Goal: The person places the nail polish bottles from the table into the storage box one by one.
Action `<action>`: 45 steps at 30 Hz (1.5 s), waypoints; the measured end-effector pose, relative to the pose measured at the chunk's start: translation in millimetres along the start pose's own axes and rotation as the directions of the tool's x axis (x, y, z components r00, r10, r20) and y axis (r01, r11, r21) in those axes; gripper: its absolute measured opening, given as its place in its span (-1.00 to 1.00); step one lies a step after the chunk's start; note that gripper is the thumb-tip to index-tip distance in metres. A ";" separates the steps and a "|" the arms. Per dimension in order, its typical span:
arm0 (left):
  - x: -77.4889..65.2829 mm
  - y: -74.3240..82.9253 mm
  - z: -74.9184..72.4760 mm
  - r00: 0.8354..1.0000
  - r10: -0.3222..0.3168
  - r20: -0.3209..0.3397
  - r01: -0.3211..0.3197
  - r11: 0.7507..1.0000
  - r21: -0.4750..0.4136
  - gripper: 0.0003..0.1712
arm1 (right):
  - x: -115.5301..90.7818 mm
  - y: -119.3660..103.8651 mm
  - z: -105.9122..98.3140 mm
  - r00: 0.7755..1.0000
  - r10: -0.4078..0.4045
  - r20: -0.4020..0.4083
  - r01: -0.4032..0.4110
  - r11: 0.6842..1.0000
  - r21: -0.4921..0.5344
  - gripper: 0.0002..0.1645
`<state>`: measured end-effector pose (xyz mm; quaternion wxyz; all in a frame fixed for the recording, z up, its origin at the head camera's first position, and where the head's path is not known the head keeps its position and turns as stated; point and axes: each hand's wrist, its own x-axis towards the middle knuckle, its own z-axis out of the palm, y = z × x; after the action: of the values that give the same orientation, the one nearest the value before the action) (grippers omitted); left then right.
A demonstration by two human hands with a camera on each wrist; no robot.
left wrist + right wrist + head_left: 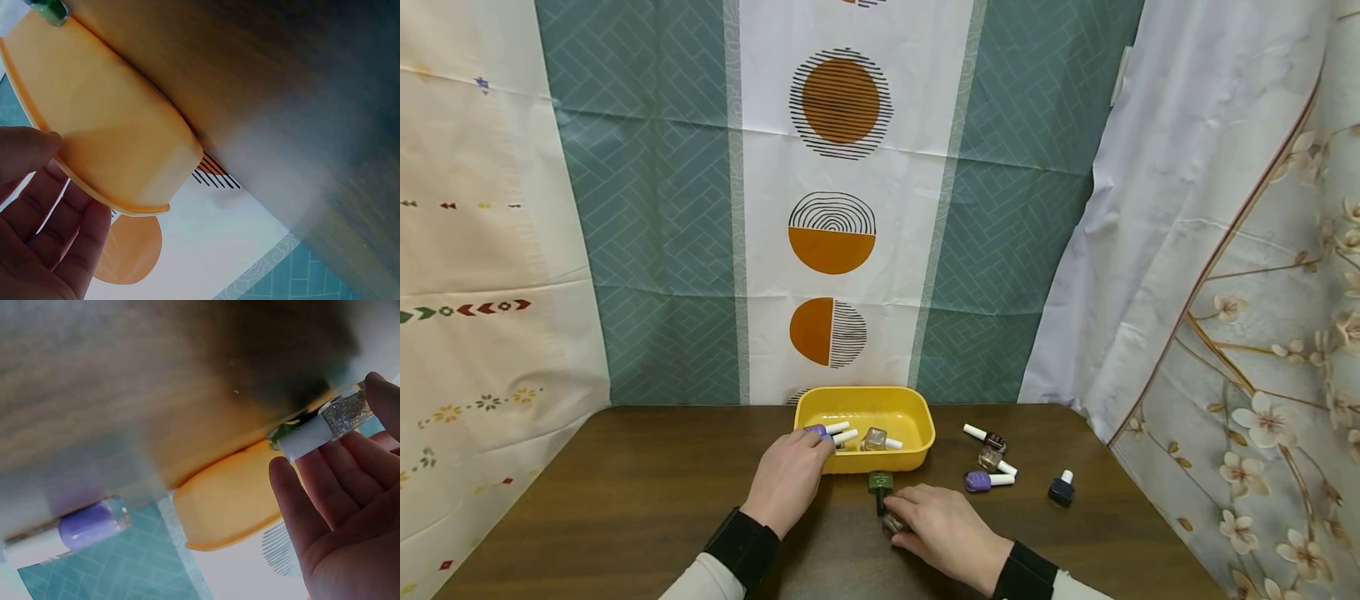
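Observation:
A yellow plastic tray [919,433] holds two purple nail polish bottles and a pale glittery nail polish bottle [874,439]. My left hand [792,477] grips the tray's near-left rim, thumb outside and fingers curled over the edge; it partly covers the purple bottles [815,430]. Just in front of the tray, my right hand [946,533] pinches a glitter nail polish bottle [347,414] with a white cap, thumb at the glass and fingertips by the cap. Beside these fingers lies a green nail polish bottle [881,482] with a black cap, close to the tray's front wall.
Right of the tray lie a dark red bottle [996,442], a pale glittery bottle [990,458] and a purple bottle [977,481], all white-capped. Farther right stands a dark navy bottle [1061,492]. Patterned curtains [842,208] hang behind the brown table [647,500].

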<state>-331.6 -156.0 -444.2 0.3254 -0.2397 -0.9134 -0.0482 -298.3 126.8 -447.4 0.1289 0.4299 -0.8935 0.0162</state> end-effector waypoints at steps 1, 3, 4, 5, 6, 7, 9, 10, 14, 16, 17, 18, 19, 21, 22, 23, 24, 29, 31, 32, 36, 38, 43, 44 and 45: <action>0.1 0.0 -0.1 1.000 0.001 -0.001 -0.001 1.000 0.001 -0.72 | 0.5 -0.2 -0.6 1.000 -0.004 -0.002 0.004 1.000 -0.003 -0.49; 0.0 -0.1 -0.4 1.000 0.000 -0.001 0.000 1.000 0.001 -0.72 | 1.7 -0.7 -2.3 1.000 -0.006 -0.003 0.006 1.000 -0.002 -0.49; 0.1 -0.1 -0.5 1.000 -0.001 0.001 0.001 1.000 0.002 -0.72 | 2.2 -0.9 -2.9 1.000 -0.008 -0.006 0.008 1.000 -0.002 -0.49; 0.1 0.0 -0.7 1.000 -0.001 0.001 0.001 1.000 0.002 -0.73 | 2.7 -1.2 -3.8 1.000 -0.011 -0.009 0.011 1.000 -0.003 -0.49; 0.3 0.2 -1.2 1.000 -0.002 0.003 0.002 1.000 0.004 -0.73 | 3.1 -1.7 -4.7 1.000 -0.015 -0.012 0.015 1.000 -0.005 -0.50; 0.4 0.3 -1.5 1.000 -0.005 0.009 0.004 1.000 0.004 -0.73 | 3.4 -1.9 -5.5 1.000 -0.017 -0.016 0.017 1.000 -0.006 -0.49; 0.6 0.7 -2.5 1.000 -0.006 0.010 0.006 1.000 0.005 -0.74 | 3.9 -2.4 -7.1 1.000 -0.020 -0.022 0.020 1.000 -0.014 -0.49; 0.7 1.1 -3.4 1.000 -0.005 0.010 0.005 1.000 0.005 -0.74 | 4.0 -2.8 -8.2 0.999 -0.021 -0.026 0.021 1.000 -0.018 -0.49; 0.8 2.0 -5.4 1.000 -0.001 0.004 0.001 1.000 -0.002 -0.74 | 4.3 -4.8 -14.4 0.998 -0.027 -0.048 0.026 0.999 -0.030 -0.49; 0.9 2.1 -5.6 1.000 0.003 0.002 -0.003 1.000 -0.005 -0.74 | 4.8 -5.4 -17.2 0.998 -0.032 -0.062 0.030 0.999 -0.030 -0.49; 1.0 2.0 -5.4 1.000 0.005 0.002 -0.005 1.000 -0.006 -0.75 | 5.2 -5.6 -18.7 0.997 -0.035 -0.070 0.033 0.999 -0.029 -0.50; 1.1 1.9 -5.3 1.000 0.006 0.001 -0.006 1.000 -0.006 -0.75 | 5.5 -5.4 -19.5 0.996 -0.036 -0.076 0.035 0.999 -0.026 -0.50; 1.1 1.8 -5.1 1.000 0.007 0.001 -0.007 1.000 -0.004 -0.75 | 5.9 -5.5 -20.9 0.996 -0.038 -0.082 0.036 0.999 -0.024 -0.50; 1.1 1.7 -5.0 1.000 0.009 0.001 -0.009 1.000 -0.003 -0.75 | 6.9 -5.3 -24.3 0.995 -0.038 -0.092 0.037 0.999 -0.011 -0.50; 1.1 1.6 -4.7 1.000 0.008 0.001 -0.008 1.000 -0.002 -0.75 | 7.5 -5.3 -26.5 0.995 -0.037 -0.096 0.036 0.999 -0.006 -0.50; 0.9 1.6 -4.7 1.000 0.008 0.000 -0.008 1.000 -0.002 -0.74 | 8.2 -5.2 -28.9 0.995 -0.032 -0.098 0.033 0.999 0.000 -0.50; 0.8 1.7 -4.7 1.000 0.007 0.000 -0.007 1.000 -0.002 -0.74 | 8.8 -5.0 -31.2 0.995 -0.026 -0.097 0.027 1.000 0.005 -0.50; 0.1 1.5 -3.7 1.000 0.001 0.005 -0.001 1.000 -0.001 -0.72 | 12.6 -3.1 -41.4 0.997 0.010 -0.078 -0.008 1.000 0.018 -0.47; 0.0 1.2 -2.9 1.000 0.001 0.009 -0.001 1.000 0.001 -0.71 | 14.1 -2.1 -43.8 0.997 0.015 -0.079 -0.014 1.000 0.008 -0.46; -0.1 1.0 -2.4 1.000 0.002 0.011 -0.002 1.000 0.003 -0.71 | 14.9 -1.7 -45.0 0.996 0.012 -0.084 -0.012 1.000 0.003 -0.45; 0.1 0.4 -1.5 1.000 0.008 0.004 -0.008 1.000 0.008 -0.71 | 18.3 1.0 -48.6 0.991 -0.008 -0.132 0.003 0.999 -0.035 -0.44; 0.1 0.3 -1.3 1.000 0.006 0.004 -0.006 1.000 0.011 -0.71 | 20.3 2.8 -50.9 0.987 -0.016 -0.158 0.009 0.999 -0.046 -0.44; -0.2 0.8 -1.1 1.000 -0.002 0.016 0.001 1.000 0.017 -0.71 | 25.3 7.7 -57.0 0.984 -0.004 -0.180 -0.004 0.999 -0.045 -0.41; -0.2 1.0 -1.1 1.000 -0.002 0.018 0.002 1.000 0.020 -0.70 | 26.3 8.6 -58.1 0.984 0.000 -0.181 -0.007 0.999 -0.042 -0.41; -0.1 1.1 -1.1 1.000 -0.003 0.018 0.003 1.000 0.022 -0.70 | 27.4 9.6 -59.1 0.983 -0.001 -0.184 -0.007 0.999 -0.042 -0.40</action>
<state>-330.4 -155.4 -443.5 0.3195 -0.2352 -0.9172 -0.0366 -309.3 120.2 -382.9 0.2202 0.4223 -0.8785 0.0370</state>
